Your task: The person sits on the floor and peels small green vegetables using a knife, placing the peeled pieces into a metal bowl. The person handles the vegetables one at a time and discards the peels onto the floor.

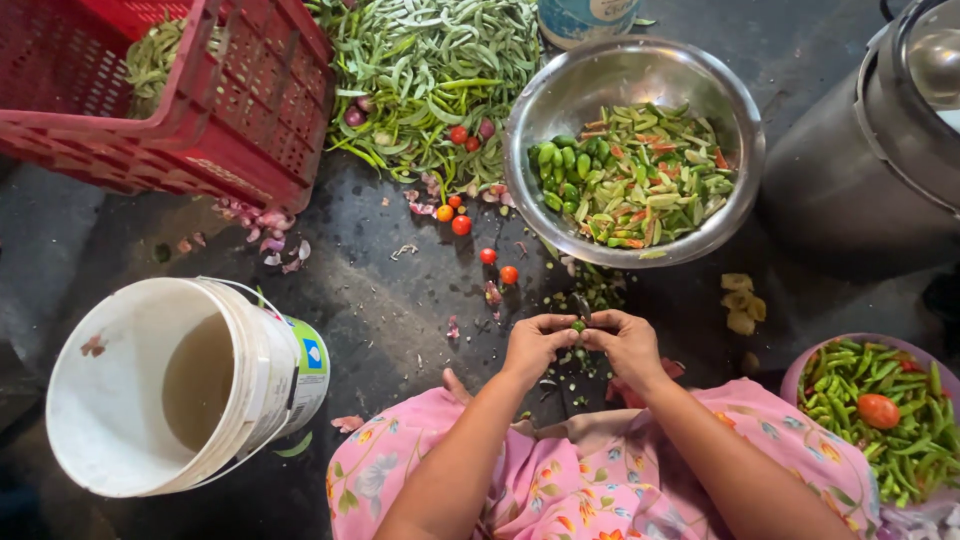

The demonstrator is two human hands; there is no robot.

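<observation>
1. We saw a small, smooth green chilli [577, 325] and a shiny round steel bowl [634, 150] beyond our hands.
2. Left hand [535, 345] and right hand [627, 343] pinched the chilli between the fingertips.

A steel bowl [634, 150] of cut green pods sits far, right of centre. Left of it lies a heap of whole pods [430, 70], with small red tomatoes [461, 224] scattered just nearer. A red crate [180, 100] stands tilted at far left, pods inside. A white bucket [180, 385] lies on its side near left. A dark metal pot [880, 150] stands at far right. A pink bowl [800, 375] of pods and one tomato sits near right. Peels litter the dark floor [380, 300].
</observation>
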